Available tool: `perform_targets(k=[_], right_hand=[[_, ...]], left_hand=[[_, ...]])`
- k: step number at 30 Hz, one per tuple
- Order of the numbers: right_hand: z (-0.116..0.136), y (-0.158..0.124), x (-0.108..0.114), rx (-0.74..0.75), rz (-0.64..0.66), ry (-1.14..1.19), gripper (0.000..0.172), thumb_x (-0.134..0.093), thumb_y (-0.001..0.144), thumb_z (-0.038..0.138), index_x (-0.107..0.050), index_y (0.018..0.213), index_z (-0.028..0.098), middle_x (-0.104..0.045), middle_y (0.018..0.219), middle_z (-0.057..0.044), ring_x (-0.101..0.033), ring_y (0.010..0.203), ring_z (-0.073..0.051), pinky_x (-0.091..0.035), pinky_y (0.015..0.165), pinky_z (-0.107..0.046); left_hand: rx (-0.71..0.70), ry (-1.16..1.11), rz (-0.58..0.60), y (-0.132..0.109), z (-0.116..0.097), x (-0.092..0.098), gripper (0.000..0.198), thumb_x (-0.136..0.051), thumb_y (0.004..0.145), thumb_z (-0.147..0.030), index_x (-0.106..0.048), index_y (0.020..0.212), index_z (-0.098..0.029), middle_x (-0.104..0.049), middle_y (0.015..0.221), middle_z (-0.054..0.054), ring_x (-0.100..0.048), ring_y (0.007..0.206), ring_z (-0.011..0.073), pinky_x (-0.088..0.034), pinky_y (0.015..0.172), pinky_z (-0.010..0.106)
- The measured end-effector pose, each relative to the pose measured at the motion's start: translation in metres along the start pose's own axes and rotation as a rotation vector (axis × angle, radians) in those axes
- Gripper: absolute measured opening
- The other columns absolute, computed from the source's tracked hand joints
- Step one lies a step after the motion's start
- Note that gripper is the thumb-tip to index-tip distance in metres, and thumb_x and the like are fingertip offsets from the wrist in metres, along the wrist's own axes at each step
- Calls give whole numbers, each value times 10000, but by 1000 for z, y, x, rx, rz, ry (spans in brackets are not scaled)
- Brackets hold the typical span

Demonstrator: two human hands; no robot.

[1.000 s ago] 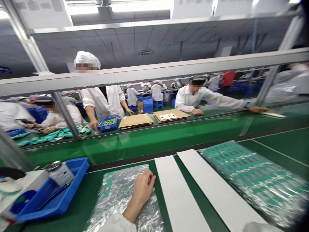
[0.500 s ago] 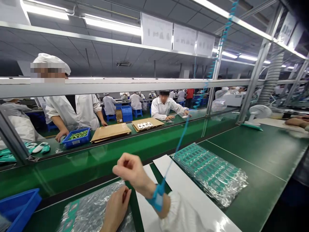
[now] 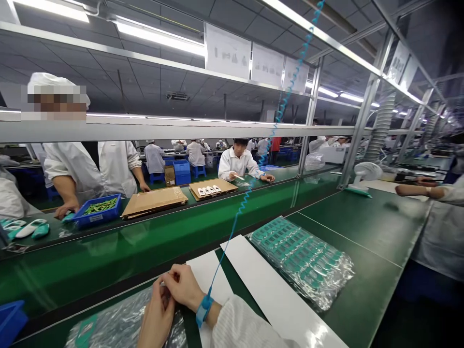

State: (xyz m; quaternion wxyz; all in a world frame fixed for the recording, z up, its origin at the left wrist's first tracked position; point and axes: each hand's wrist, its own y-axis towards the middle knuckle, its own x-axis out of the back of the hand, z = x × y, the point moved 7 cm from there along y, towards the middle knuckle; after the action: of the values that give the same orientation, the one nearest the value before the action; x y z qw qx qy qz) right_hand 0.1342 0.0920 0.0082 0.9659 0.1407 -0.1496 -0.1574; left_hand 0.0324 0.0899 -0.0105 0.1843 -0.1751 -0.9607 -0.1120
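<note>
My left hand (image 3: 156, 316) and my right hand (image 3: 184, 286) meet at the lower middle, fingertips pinched close together. Whatever lies between them is hidden or too small to make out. Beneath them a crinkled transparent plastic sheet (image 3: 119, 316) lies on the green bench, with a teal piece (image 3: 87, 331) showing at its left end. A blue wrist strap (image 3: 205, 310) circles my right wrist, and its coiled cord (image 3: 241, 208) runs upward. White boards (image 3: 261, 275) lie just right of my right hand.
A stack of plastic sheets with rows of teal pieces (image 3: 300, 256) lies to the right. A blue bin (image 3: 10, 319) stands at left. Across the green belt (image 3: 145, 251), co-workers handle parts near a blue tray (image 3: 97, 215) and cardboard (image 3: 155, 200). A white fan (image 3: 366, 171) stands far right.
My right hand has come down and left to meet my left hand. The view has shifted slightly. The co-worker opposite has drawn an arm in and now holds up a small pale piece.
</note>
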Motion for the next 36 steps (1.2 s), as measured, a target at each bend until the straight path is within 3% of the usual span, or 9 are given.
perform_targets(k=[4,8,17,21,27,36], right_hand=[[-5,0,-4,6,29,-33,185,-559,735,154,-461,580,181,-451,519,62,-440,494,-84,-289,457,-181],[-8,1,-4,46,45,-117,139,-540,676,98,-466,597,185,-469,535,64,-456,505,-84,-286,457,-174],[-8,1,-4,36,67,-147,145,-534,695,114,-459,593,186,-476,540,58,-455,515,-86,-282,465,-179],[-7,0,-5,27,80,-145,146,-520,707,111,-457,599,186,-483,546,54,-464,517,-87,-288,467,-178],[-8,-1,-5,21,85,-146,133,-517,720,135,-459,612,188,-491,564,48,-477,535,-94,-304,472,-175],[-10,2,-3,15,71,-191,89,-566,688,170,-506,626,190,-510,568,57,-511,538,-95,-317,469,-167]], left_hand=[[-19,41,-21,4,11,0,630,-432,789,-440,-307,1341,-164,-671,1122,165,-677,974,307,-549,806,418],[-43,122,-7,8,17,0,597,-432,793,-382,-338,1351,-189,-678,1115,143,-671,989,311,-553,777,402],[-45,141,16,5,12,-2,601,-381,815,-380,-301,1368,-159,-689,1013,138,-653,1014,319,-535,801,421],[-50,128,26,2,5,-1,608,-376,819,-373,-280,1384,-171,-674,1070,142,-677,932,294,-535,801,415],[-33,149,24,0,-1,0,572,-379,811,-370,-343,1347,-172,-687,1055,146,-686,931,295,-555,748,384],[-76,161,-10,16,26,4,569,-464,752,-381,-411,1286,-192,-723,979,117,-706,879,307,-569,648,355]])
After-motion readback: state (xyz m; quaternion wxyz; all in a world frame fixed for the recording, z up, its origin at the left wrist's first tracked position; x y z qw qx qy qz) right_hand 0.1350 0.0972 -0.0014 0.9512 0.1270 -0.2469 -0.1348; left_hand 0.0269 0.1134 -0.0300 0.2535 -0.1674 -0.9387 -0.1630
